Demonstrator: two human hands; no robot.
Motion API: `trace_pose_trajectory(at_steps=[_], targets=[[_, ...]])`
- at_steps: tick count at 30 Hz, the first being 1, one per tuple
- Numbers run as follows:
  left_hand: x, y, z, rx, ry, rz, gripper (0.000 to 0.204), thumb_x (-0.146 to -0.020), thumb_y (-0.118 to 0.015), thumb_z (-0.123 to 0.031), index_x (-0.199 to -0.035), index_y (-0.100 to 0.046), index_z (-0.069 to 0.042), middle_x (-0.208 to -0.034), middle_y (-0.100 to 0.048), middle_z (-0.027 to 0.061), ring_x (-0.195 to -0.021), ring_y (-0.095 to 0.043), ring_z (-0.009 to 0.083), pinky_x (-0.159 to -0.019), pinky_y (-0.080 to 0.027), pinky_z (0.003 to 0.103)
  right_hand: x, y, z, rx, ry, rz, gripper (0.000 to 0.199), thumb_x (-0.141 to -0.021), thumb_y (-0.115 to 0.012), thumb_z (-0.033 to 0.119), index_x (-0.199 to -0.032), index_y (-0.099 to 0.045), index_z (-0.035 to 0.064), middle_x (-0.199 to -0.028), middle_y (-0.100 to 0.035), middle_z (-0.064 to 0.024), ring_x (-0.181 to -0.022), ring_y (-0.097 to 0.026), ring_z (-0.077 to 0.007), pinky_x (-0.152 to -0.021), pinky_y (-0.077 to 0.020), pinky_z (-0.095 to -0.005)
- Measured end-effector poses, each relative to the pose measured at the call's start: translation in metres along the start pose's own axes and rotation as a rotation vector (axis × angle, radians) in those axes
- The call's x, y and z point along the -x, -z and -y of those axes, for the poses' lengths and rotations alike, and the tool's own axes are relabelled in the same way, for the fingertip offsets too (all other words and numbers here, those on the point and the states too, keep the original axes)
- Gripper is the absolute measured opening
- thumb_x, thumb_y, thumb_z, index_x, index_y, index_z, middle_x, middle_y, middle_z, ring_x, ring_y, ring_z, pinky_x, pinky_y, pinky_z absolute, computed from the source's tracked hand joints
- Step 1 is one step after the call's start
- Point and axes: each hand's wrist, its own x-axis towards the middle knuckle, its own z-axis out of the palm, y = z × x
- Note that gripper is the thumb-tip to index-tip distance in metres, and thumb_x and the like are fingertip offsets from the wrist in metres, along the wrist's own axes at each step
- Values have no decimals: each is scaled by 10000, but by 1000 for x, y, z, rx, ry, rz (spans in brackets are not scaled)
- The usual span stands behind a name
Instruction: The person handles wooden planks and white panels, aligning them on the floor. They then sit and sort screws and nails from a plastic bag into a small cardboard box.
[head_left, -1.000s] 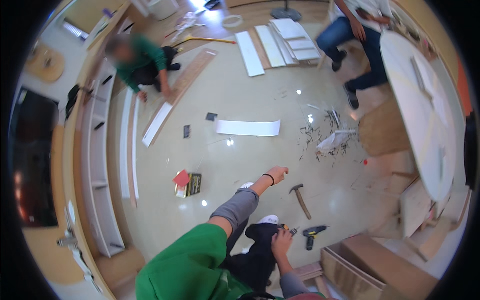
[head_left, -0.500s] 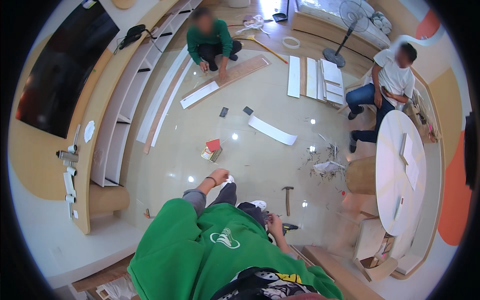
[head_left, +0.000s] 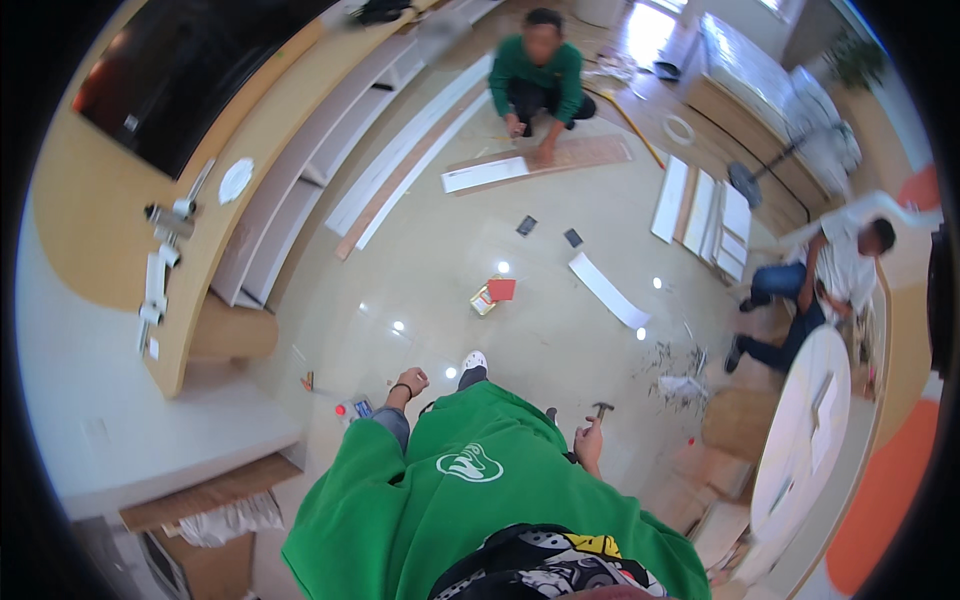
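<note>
The right hand (head_left: pixel 589 438) hangs low beside the torso, with the metal head of a claw hammer (head_left: pixel 602 409) showing just past its fingertips. The hand covers the line of the handle, so I cannot make out whether the fingers are wrapped around it or merely pass above a hammer lying on the floor, nor how far they are spread. If the handle is in the palm, a full wrap toward its lower end, head turned away from the leg, would carry it best; if not, a clear look downward before reaching would help. The left hand (head_left: pixel 411 380), wearing a dark wristband (head_left: pixel 402 389), is held out with fingers loosely curled; nothing shows in it, though its palm is hidden. It is nearest to a red-capped container (head_left: pixel 341 410) on the floor. With a white shoe (head_left: pixel 474 361) planted ahead, short, careful steps seem wise on such shiny tiles. Farther out stands a yellowish can (head_left: pixel 482 303) with a red sheet (head_left: pixel 502 290) on it; to the right lies a white strip (head_left: pixel 608 290), and beyond the hammer are scattered dark slivers (head_left: pixel 665 360) beside a crumpled white bag (head_left: pixel 682 386), best kept from underfoot. Beyond, a crouching co-worker (head_left: pixel 540 70) rests a hand on a brown-and-white plank (head_left: pixel 590 152).
</note>
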Motion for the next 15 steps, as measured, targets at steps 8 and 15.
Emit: trace_pose_trajectory(at_steps=[8, 15], targets=[[5, 64, -26, 276, -49, -255, 233, -779, -714, -209, -948, -648, -63, -861, -678, 112, -792, -649, 226, -713, -525, 349, -44, -38, 67, -52, 221, 339, 276, -792, -616, 16, -1066, -588, 45, -846, -622, -113, -726, -628, -208, -671, -520, -322], [7, 19, 50, 372, 53, -232, 209, -761, -716, -134, -934, -639, -46, -819, -691, 101, -745, -661, 217, -710, -538, 333, -76, -31, 77, -5, 181, 361, 337, -839, -630, 171, -1144, -554, 49, -874, -655, -131, -800, -644, -259, -729, -524, -369]])
